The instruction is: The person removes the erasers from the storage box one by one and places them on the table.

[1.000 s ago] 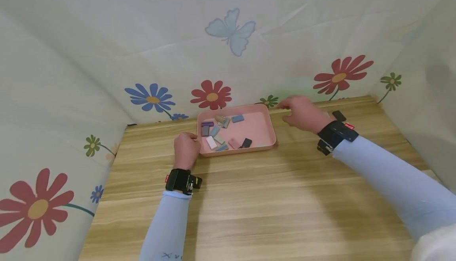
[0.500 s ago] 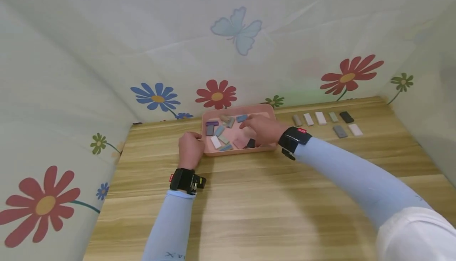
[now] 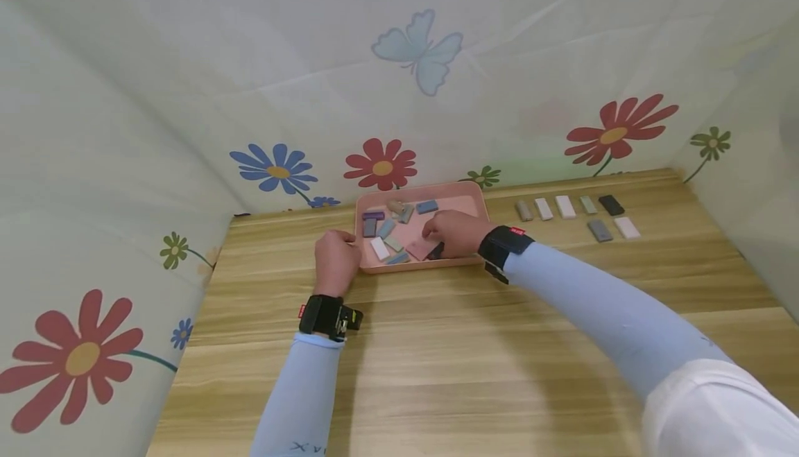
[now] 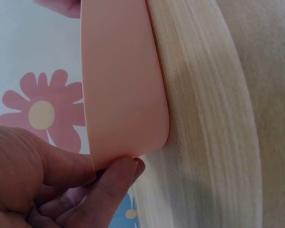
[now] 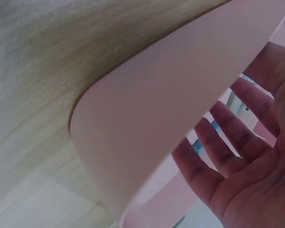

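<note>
A shallow pink tray (image 3: pixel 374 268) stands on the wooden table against the patterned back wall. Its left edge is pinched between thumb and finger of my left hand (image 3: pixel 336 261), which the left wrist view shows at the tray corner (image 4: pixel 121 109). Inside lie several small rectangular blocks, among them a white block (image 3: pixel 379 249), a blue block (image 3: pixel 427 206) and a purple piece (image 3: pixel 373 215). My right hand (image 3: pixel 458 231) reaches over the tray's right side, fingers spread and slightly bent in the right wrist view. Below them are a pink block (image 3: pixel 419 248) and a partly hidden black block (image 3: pixel 436 252).
Right of the tray, several blocks lie in two rows on the table (image 3: pixel 437 374), including a black block (image 3: pixel 611 204), a grey block (image 3: pixel 599 230) and a white block (image 3: pixel 627 227). Cloth walls with printed flowers (image 3: pixel 382 167) enclose the back and sides.
My right hand has moved left from beside the tray to over its right side, uncovering the rows of blocks on the table. My left hand keeps its hold on the tray's edge.
</note>
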{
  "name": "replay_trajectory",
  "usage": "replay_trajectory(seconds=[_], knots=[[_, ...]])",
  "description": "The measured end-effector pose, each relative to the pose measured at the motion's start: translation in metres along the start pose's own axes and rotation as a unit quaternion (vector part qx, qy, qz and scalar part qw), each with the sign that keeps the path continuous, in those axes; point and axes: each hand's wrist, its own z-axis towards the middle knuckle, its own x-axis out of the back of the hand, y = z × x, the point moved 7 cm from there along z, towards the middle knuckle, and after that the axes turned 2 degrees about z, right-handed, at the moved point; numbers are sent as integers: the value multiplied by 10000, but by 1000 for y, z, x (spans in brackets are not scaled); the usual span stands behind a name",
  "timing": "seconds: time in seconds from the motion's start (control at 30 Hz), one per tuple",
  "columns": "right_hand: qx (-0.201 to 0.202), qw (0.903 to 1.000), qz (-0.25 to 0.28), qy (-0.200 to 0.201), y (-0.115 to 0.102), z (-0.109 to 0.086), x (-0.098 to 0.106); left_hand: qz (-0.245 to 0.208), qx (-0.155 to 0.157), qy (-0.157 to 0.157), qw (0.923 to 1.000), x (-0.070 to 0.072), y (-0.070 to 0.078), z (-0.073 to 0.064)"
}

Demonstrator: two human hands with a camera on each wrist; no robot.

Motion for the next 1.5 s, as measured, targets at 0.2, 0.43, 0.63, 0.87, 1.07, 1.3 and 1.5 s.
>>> replay_trajectory(seconds=[0.2,0.43,0.63,0.87,1.07,1.3,1.5], knots=[[51,9998,172,126,-6,1,2,11,-74,67,9999,1,0,0],[-19,9995,190,257,-1,3,0,30,-39,66,10000,0,-1,0],[-117,9994,165,289,8,-5,2,-7,5,27,10000,1,1,-2],[-450,9982,340,210,21,-12,-1,-82,-20,18,10000,2,1,-2],[-499,9981,288,210,28,-15,-1,-129,-19,16,9999,1,0,-1],[-575,9940,877,311,40,-26,14,-111,-13,88,9999,0,-1,0],[-689,9920,811,673,47,-56,59,-119,-82,116,9998,2,0,-2]])
